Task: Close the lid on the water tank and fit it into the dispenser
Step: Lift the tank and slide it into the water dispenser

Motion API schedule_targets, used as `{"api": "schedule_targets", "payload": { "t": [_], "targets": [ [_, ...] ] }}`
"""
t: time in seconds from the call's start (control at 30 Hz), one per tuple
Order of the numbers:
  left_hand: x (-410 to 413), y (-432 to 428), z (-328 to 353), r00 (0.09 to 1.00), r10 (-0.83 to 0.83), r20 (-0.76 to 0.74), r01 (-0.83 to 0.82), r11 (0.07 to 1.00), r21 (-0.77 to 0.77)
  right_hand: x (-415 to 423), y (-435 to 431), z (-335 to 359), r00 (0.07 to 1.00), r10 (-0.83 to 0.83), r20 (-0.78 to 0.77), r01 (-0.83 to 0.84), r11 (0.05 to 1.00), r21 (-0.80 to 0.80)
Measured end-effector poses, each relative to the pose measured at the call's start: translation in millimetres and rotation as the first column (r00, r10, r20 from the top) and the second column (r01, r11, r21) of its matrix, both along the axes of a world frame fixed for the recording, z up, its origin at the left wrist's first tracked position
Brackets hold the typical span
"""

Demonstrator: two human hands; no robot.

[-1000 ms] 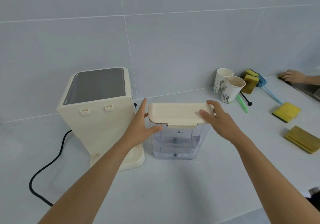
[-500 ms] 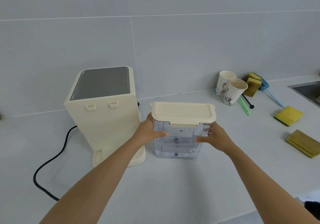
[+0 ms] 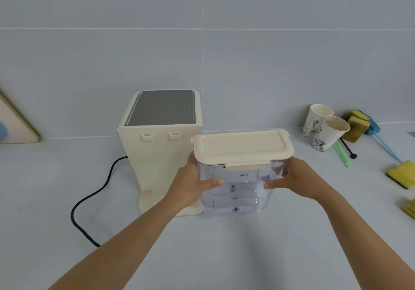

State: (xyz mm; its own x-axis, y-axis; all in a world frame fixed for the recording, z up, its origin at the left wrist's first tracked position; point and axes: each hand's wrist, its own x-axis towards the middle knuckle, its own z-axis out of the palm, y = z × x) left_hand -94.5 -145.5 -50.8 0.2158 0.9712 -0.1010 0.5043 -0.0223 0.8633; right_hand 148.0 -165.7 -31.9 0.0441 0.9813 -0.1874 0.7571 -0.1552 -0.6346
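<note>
Water tank (image 3: 235, 191) held at both sides, lid (image 3: 242, 147) seated on top.

Left hand (image 3: 190, 184) and right hand (image 3: 298, 179) are clamped on the clear walls — thumbs are laid across the front. Tank is positioned on or just above the counter (image 3: 224, 256), just right of the cream dispenser (image 3: 157, 150), not fitted in.

My left hand (image 3: 190, 185) and right hand (image 3: 298, 181) clasp the clear water tank (image 3: 235, 191) by its sides, cream lid (image 3: 242, 147) seated on top; the dispenser (image 3: 157, 146) stands at its 9 o'clock, paper cups (image 3: 323, 128) at 2 o'clock on the tabletop (image 3: 224, 256)
</note>
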Motion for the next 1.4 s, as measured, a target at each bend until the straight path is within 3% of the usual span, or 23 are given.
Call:
{"api": "schedule_targets", "payload": {
  "t": [0.23,0.47,0.93,1.4],
  "targets": [
    [-59,-2,20,0.997,0.072,0.043,-0.071,0.997,-0.009,-56,14,26,0.994,0.109,-0.031,-0.108,0.994,0.012],
    [-115,10,30,0.989,0.146,-0.015,-0.147,0.988,-0.040,-114,32,36,0.985,0.170,-0.041,-0.168,0.985,0.031],
    [-144,33,25,0.989,0.080,0.120,-0.073,0.995,-0.064,-150,49,21,0.988,0.077,-0.136,-0.079,0.997,-0.009],
    [-158,41,4,0.995,0.041,0.089,-0.031,0.993,-0.110,-159,48,-11,0.985,0.051,-0.163,-0.049,0.999,0.018]
  ]
}}
